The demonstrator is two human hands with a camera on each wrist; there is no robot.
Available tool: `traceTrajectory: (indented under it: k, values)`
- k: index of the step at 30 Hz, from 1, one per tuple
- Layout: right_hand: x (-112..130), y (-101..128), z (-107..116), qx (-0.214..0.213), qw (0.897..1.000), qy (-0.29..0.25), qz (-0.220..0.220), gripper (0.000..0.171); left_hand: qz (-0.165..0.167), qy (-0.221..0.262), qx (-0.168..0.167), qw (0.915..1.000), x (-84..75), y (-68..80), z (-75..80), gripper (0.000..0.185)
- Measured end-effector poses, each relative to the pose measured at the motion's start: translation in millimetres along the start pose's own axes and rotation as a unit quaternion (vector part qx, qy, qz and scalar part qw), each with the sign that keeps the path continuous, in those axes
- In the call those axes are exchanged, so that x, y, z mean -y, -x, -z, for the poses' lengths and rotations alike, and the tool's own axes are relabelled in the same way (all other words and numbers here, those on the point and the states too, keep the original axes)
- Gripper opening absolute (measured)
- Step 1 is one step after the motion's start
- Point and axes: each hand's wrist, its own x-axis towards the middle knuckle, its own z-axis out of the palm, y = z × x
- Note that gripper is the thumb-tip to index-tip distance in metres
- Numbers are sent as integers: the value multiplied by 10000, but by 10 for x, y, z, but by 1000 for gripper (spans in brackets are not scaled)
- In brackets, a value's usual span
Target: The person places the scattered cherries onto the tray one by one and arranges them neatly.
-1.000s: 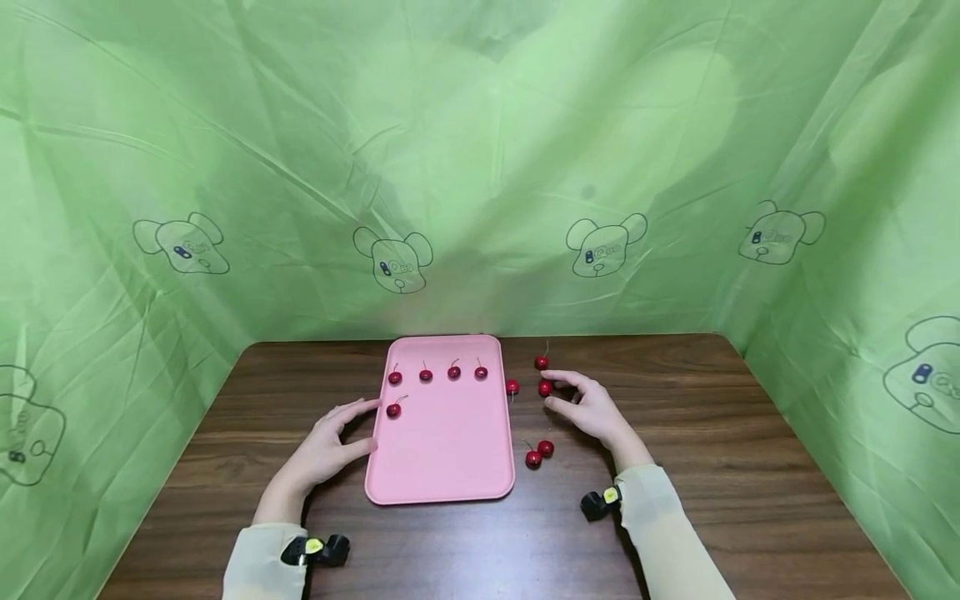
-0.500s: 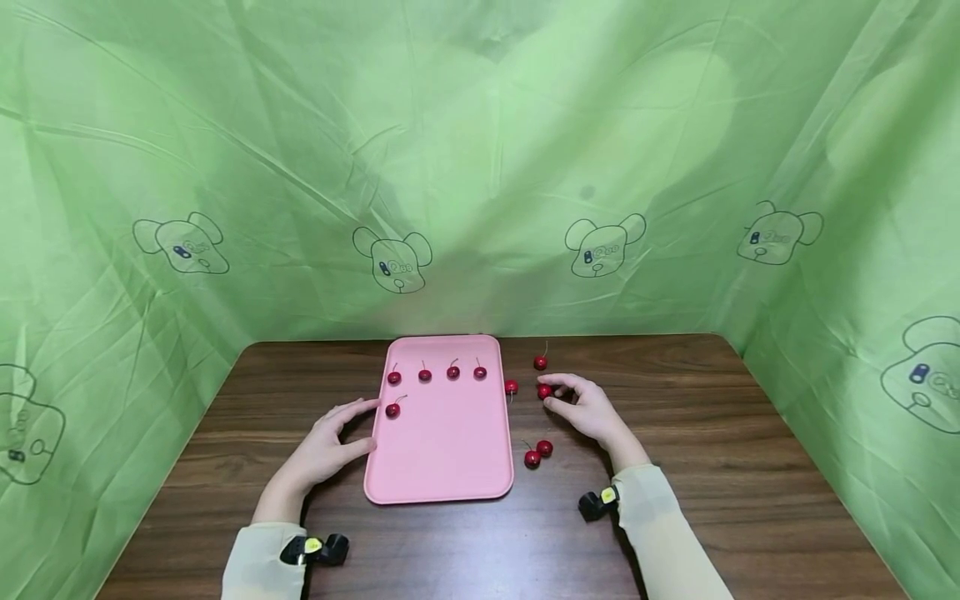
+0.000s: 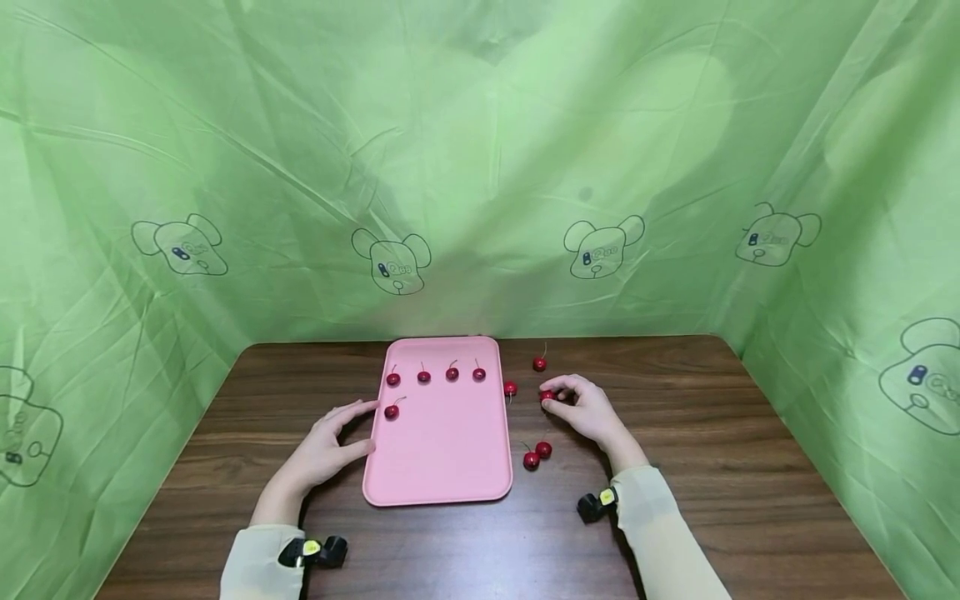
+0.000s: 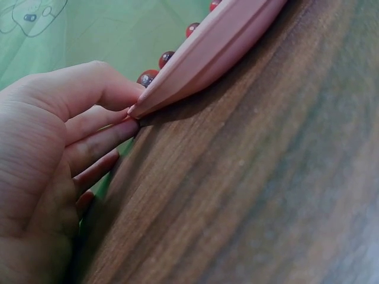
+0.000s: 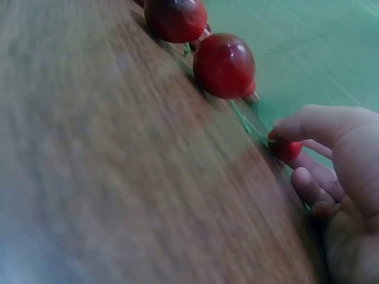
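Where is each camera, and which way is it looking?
Head: sits high, looks forward and down at the pink tray, cherries, both hands and sleeves.
Left wrist: sits low by the table, looks along the left hand touching the tray's edge.
Right wrist: sits low, looks along the right hand pinching a cherry.
Head and right wrist views share that cherry.

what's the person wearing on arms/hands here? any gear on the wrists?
Both hands are bare: left hand, right hand. Cream long sleeves reach to the wrists. Each wrist carries a small black camera unit with a yellow mark. No gloves, rings or cables are visible.
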Motion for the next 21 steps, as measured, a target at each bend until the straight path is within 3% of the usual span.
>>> traceTrajectory:
  k: [9, 15, 21]
  values:
    - [-24, -1, 5, -205, 9997, 120, -111, 20, 58, 42, 17, 10000, -12, 7, 1, 66]
    - [-13, 5, 26, -374, 9987, 247, -248, 28, 1, 46, 4, 10000, 4, 6, -9, 66]
    - [-34, 15, 41, -176, 9997, 97, -139, 30, -29, 60, -10, 10000, 11, 5, -12, 66]
